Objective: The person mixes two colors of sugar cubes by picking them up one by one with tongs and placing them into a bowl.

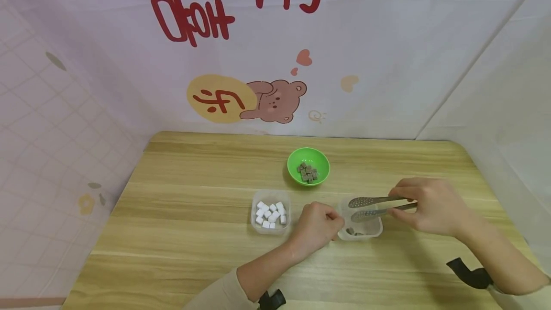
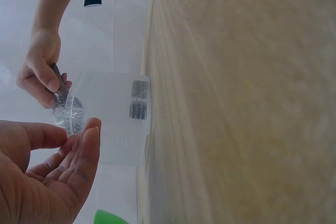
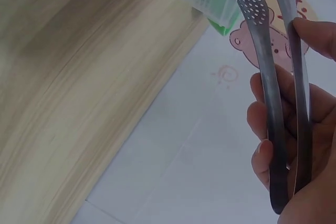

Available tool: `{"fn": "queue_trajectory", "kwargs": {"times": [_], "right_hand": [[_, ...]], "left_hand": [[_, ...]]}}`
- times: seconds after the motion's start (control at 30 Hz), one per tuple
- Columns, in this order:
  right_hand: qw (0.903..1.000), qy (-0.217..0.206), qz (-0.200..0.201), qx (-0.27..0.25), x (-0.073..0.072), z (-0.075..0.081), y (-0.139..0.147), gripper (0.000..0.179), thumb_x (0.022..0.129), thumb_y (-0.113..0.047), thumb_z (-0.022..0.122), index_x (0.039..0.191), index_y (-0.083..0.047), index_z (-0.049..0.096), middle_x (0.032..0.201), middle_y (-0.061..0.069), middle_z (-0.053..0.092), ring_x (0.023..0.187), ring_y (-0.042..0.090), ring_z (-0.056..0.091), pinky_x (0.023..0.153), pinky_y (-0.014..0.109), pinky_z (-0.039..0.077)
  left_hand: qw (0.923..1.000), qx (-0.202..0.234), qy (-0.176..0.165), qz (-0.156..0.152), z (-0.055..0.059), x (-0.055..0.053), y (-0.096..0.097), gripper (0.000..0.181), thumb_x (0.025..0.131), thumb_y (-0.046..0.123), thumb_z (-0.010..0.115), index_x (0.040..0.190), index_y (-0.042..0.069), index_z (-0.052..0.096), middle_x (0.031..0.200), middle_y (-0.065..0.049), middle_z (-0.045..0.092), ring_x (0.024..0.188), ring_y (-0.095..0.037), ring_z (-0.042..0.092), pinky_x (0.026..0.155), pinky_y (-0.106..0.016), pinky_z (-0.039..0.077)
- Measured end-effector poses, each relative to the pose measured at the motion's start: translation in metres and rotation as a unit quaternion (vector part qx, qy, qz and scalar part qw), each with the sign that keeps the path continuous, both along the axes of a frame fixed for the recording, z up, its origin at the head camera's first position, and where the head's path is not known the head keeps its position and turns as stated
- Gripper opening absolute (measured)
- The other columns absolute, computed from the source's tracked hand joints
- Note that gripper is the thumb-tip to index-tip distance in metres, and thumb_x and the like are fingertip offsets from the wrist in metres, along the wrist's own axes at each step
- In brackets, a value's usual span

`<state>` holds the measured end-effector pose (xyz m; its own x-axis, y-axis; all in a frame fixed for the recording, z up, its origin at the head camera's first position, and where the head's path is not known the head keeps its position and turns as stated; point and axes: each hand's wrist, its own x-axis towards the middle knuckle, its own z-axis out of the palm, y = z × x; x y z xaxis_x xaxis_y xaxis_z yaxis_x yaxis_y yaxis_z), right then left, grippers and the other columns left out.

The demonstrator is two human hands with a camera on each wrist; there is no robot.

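My left hand (image 1: 313, 226) pinches the left rim of a clear plastic container (image 1: 368, 229). In the left wrist view, thumb and fingers meet at that rim. A couple of grey-brown cubes (image 1: 350, 231) lie at the container's near side; the left wrist view shows dark cubes (image 2: 138, 109) through its wall. My right hand (image 1: 436, 207) holds metal tongs (image 1: 368, 201) with perforated tips. Their two tips are apart above the container, with nothing seen between them. In the right wrist view, the thumb and curled fingers grip the tongs (image 3: 270, 77) along their arms.
Behind the containers stands a green bowl (image 1: 294, 159) with several grey-brown cubes (image 1: 308, 171) in it. To the left, another clear container (image 1: 253, 221) has several white cubes (image 1: 273, 215) in it. A printed cloth wall (image 1: 366, 37) rises at the wooden table's (image 1: 181, 214) back edge.
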<state>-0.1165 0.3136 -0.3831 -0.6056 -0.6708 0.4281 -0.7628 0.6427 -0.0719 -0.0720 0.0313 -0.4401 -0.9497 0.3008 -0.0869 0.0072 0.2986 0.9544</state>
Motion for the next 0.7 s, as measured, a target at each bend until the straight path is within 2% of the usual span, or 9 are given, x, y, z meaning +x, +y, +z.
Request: {"fn": "queue_trajectory", "kwargs": {"times": [0.23, 0.5, 0.7], "right_hand": [[0.9993, -0.024, 0.007, 0.028, 0.005, -0.003, -0.009, 0.025, 0.061, -0.03, 0.09, 0.08, -0.025, 0.075, 0.08, -0.024, 0.062, 0.061, -0.013, 0.04, 0.047, 0.014, 0.034], [0.9968, -0.026, 0.017, 0.073, 0.007, -0.004, -0.019, 0.025, 0.063, -0.032, 0.092, 0.079, -0.021, 0.076, 0.079, -0.017, 0.063, 0.064, -0.009, 0.046, 0.05, 0.02, 0.042], [0.9939, -0.027, 0.033, 0.102, 0.006, 0.001, -0.026, 0.025, 0.063, -0.031, 0.091, 0.077, -0.021, 0.074, 0.075, -0.015, 0.061, 0.06, -0.007, 0.041, 0.047, 0.021, 0.04]], "left_hand": [[1.0, 0.0, 0.0, -0.003, 0.0, 0.001, -0.001, 0.018, 0.088, 0.004, 0.064, 0.08, 0.005, 0.08, 0.057, 0.001, 0.066, 0.047, -0.004, 0.055, 0.05, -0.021, 0.043], [1.0, -0.005, 0.002, -0.004, -0.001, 0.0, -0.001, 0.02, 0.089, 0.006, 0.063, 0.08, 0.006, 0.08, 0.056, 0.004, 0.065, 0.047, -0.003, 0.055, 0.049, -0.02, 0.041], [1.0, 0.002, 0.002, -0.004, -0.002, 0.0, -0.001, 0.02, 0.089, 0.006, 0.063, 0.079, 0.006, 0.08, 0.057, 0.003, 0.066, 0.047, -0.003, 0.055, 0.05, -0.02, 0.041]]}}
